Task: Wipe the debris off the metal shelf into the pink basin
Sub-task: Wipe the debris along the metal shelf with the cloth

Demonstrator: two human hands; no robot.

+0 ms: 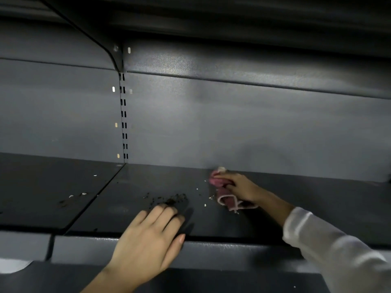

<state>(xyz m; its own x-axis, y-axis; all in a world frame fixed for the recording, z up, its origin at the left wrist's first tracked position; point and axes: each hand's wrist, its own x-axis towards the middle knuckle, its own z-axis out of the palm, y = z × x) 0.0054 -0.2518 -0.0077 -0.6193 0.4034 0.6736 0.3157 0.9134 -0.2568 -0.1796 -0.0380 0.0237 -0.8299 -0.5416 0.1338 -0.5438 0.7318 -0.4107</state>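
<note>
While the left hand (151, 235) lies flat, the right hand (239, 188) presses a cloth (220, 187).

slotted upright (123, 115), bracket (110, 49) — back panel (232, 123)

Dark metal shelf (148, 182) with scattered dark debris (169, 200), pale crumbs (204, 205), pink cloth (224, 197).

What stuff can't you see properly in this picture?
- Pink basin: nowhere in the head view, so outside the frame.
- Dark debris: partly hidden under the left hand's fingertips.
- Pink cloth: its middle is covered by the right hand.
- Pale crumbs: too small and blurred to identify.
- Metal shelf: cut off at both side edges.
</note>
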